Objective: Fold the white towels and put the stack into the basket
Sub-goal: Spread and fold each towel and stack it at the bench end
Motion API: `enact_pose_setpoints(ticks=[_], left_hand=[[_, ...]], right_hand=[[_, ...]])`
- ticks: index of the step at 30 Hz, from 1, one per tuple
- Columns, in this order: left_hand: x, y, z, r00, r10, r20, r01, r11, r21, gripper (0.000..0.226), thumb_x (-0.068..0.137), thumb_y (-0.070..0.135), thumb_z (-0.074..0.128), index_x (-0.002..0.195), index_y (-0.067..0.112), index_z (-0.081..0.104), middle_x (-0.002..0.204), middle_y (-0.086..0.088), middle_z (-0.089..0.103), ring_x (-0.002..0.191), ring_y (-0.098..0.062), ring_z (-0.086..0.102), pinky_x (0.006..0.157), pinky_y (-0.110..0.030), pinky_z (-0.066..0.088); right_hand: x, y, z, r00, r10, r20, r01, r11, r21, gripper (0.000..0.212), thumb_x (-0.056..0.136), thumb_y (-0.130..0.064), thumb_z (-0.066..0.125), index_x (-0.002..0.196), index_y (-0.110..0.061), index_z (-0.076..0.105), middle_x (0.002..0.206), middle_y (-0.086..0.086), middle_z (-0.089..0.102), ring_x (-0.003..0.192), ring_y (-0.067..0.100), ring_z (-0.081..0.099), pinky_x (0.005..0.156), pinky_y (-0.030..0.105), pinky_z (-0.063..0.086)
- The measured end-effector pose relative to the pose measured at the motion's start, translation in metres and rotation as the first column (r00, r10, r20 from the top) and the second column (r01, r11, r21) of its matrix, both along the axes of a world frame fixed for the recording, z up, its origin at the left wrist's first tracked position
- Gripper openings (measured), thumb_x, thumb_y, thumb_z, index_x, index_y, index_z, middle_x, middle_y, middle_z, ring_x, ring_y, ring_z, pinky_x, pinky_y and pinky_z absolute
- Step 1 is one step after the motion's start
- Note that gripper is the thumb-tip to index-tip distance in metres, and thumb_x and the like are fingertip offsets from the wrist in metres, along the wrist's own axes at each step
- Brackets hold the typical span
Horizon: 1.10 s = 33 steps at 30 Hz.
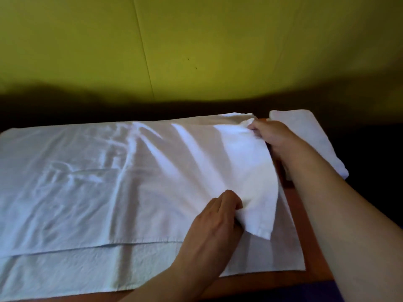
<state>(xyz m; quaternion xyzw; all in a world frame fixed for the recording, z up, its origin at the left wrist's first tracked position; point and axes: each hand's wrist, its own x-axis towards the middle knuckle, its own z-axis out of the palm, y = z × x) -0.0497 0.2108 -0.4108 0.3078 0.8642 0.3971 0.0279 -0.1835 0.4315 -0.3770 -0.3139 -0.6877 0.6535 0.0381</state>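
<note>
A large white towel lies spread over the table, wrinkled, with a second white layer showing along its near edge. My left hand pinches the towel's right edge near the front. At the far right corner my right hand grips the same edge. Between the two hands the right end of the towel is lifted off the table and curls over to the left. A folded white towel lies at the table's far right, just behind my right forearm. No basket is in view.
The reddish-brown table shows as a strip along the right and near edges of the towel. A yellow-green wall stands behind. The space beyond the table's right edge is dark.
</note>
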Motion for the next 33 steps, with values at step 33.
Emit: enact_pose_setpoints(ticks=[33], left_hand=[[-0.043, -0.373, 0.073, 0.619, 0.686, 0.383, -0.786, 0.548, 0.287, 0.027, 0.102, 0.036, 0.047, 0.082, 0.025, 0.061, 0.065, 0.015, 0.071, 0.059, -0.007, 0.066, 0.057, -0.017, 0.045]], right_hand=[[-0.156, -0.449, 0.071, 0.961, 0.202, -0.191, -0.173, 0.972, 0.160, 0.017, 0.088, -0.022, 0.064, 0.073, -0.027, 0.070, 0.080, -0.002, 0.067, 0.090, 0.025, 0.067, 0.086, 0.042, 0.058]])
